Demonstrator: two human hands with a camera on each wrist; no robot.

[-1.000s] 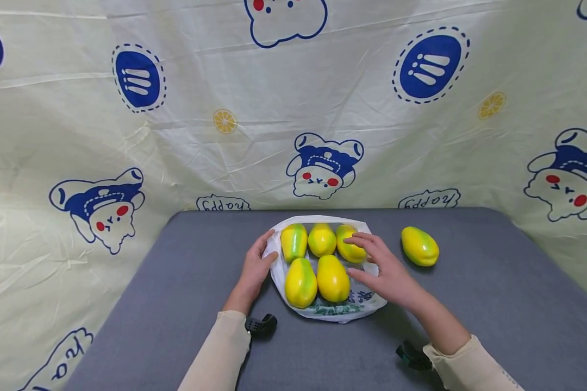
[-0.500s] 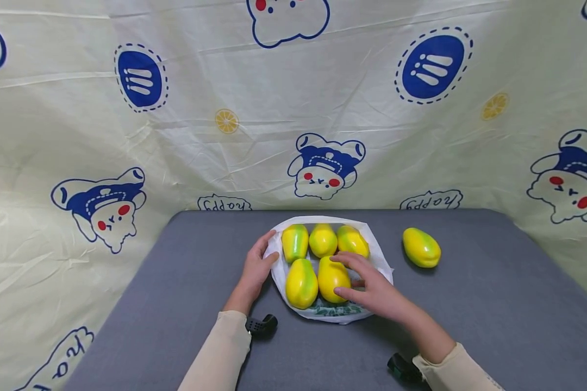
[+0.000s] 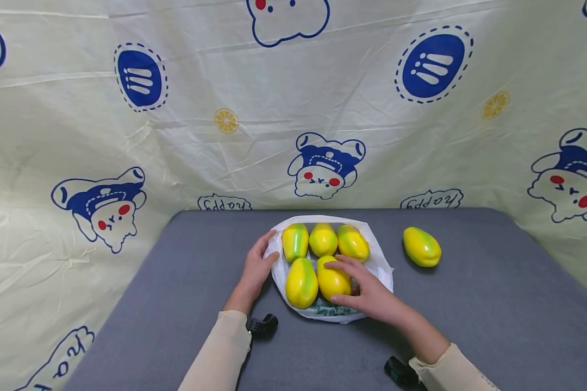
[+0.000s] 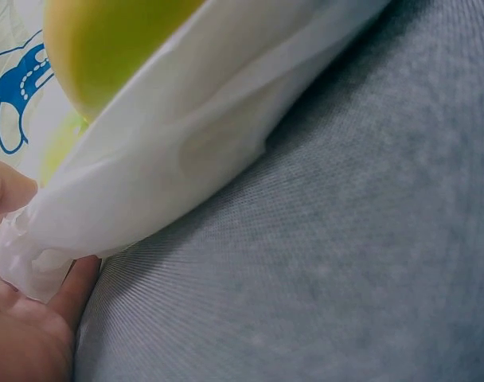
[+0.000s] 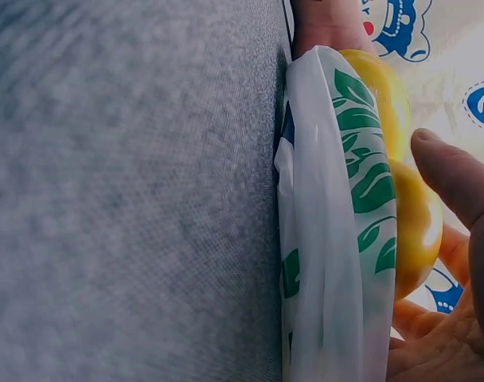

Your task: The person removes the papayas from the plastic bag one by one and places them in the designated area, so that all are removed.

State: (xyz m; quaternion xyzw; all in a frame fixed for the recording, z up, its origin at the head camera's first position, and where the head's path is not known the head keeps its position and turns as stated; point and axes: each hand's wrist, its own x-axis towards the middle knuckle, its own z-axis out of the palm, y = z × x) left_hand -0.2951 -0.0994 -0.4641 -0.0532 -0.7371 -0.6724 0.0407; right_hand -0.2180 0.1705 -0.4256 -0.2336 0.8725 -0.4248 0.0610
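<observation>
Bag [image 3: 379, 256] lies on grey tabletop [image 3: 205, 266], printed sheet [image 3: 259, 157] behind.

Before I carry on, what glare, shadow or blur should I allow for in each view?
Head: mostly crisp, small glints on the fruit, soft shadow on the table near the bag; left wrist: fruit looks soft, table blurred toward the right; right wrist: table blurred at far left, backdrop washed-out bright.

Five fruits [image 3: 301, 283] in bag [image 3: 380, 256]
</observation>
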